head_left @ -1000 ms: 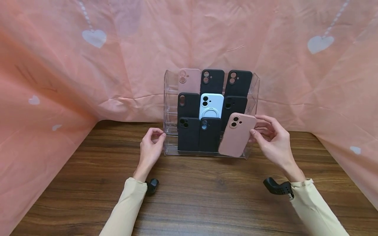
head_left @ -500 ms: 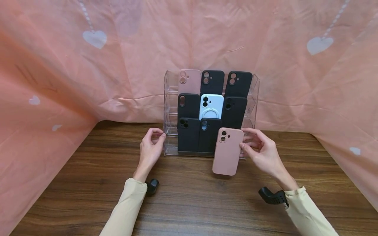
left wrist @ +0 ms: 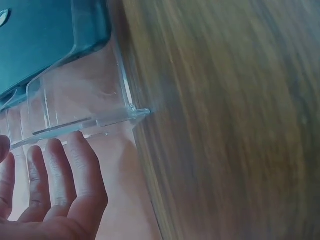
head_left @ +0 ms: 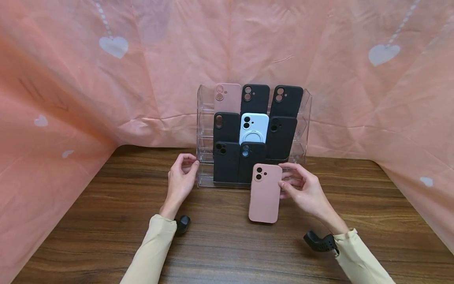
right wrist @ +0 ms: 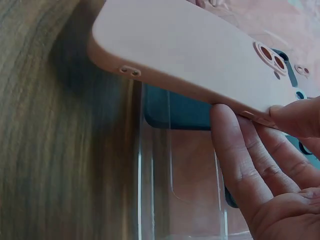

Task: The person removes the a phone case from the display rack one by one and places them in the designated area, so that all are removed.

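My right hand pinches a pink phone case by its right edge, thumb on the back face. The case stands near upright in front of the rack, low over the table, its camera cutouts facing me. In the right wrist view, my fingers lie along the case's side edge. The clear acrylic rack carries several cases in three rows. At its left side, my left hand has its fingertips right at the side panel. The left wrist view shows these fingers nearly straight against the panel.
On the rack are a white case with a ring, another pink case and several black cases. A wooden table lies in front. Pink fabric with white hearts hangs behind and at the sides.
The right hand has brought the pink case from the lower right of the rack forward and left, turning it more upright. The left hand stays at the rack's side.
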`<state>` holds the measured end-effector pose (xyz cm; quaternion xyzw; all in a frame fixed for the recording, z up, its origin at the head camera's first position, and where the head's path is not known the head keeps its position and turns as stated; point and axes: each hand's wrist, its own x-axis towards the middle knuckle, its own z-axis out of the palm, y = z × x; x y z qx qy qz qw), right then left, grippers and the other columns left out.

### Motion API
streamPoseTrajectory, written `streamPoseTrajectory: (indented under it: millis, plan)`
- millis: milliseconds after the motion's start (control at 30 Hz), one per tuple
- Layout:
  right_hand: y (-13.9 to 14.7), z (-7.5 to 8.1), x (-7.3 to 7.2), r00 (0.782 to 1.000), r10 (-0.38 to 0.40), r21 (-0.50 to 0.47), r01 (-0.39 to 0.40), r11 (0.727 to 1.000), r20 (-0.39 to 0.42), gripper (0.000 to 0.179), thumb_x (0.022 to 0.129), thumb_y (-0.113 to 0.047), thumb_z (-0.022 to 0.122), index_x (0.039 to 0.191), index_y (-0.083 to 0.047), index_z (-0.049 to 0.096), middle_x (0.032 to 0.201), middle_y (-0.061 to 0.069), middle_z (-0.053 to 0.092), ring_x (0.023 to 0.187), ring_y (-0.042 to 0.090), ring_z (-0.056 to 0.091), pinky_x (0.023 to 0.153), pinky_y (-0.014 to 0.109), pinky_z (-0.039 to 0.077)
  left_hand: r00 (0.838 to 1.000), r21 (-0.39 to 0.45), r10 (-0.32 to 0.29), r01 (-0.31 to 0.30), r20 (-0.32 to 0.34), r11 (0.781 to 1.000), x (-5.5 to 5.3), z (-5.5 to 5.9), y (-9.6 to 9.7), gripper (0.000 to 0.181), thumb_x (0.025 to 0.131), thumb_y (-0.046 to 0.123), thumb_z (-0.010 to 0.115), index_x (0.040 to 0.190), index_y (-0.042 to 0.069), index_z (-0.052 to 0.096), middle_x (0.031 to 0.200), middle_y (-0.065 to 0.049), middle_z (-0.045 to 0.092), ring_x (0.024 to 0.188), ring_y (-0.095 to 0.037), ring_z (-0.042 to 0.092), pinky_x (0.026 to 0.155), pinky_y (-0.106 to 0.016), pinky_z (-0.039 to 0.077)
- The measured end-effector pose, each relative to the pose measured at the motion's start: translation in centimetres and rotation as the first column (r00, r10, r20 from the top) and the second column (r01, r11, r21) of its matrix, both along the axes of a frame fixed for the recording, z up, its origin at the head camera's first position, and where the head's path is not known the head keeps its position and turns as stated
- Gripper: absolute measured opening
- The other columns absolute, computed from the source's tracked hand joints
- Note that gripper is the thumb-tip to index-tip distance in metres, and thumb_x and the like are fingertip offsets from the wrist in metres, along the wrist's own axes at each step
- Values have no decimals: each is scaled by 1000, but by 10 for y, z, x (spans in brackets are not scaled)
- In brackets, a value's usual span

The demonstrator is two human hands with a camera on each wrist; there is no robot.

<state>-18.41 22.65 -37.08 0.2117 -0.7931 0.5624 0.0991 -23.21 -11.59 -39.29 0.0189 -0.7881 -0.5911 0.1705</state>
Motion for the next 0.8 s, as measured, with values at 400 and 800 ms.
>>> streamPoseTrajectory:
  millis: [400,800]
  plan:
    - [-15,-9,3,985,61,5,-63,998,160,48,93,9,64,138,-3,53,114,31,65,83,12,74,66,45,65,1000,17,-25,24,14,1000,0,3,-1,17,98,16,66,113,9,64,112,-15,71,98,-37,75,60,-18,57]
    - [-32,-14,4,969,97,36,-108,993,227,49,93,7,67,137,-8,54,114,28,66,82,16,74,65,42,65,999,18,-28,27,33,999,1,4,-1,17,98,17,66,113,9,64,114,-16,71,99,-35,75,59,-18,57]
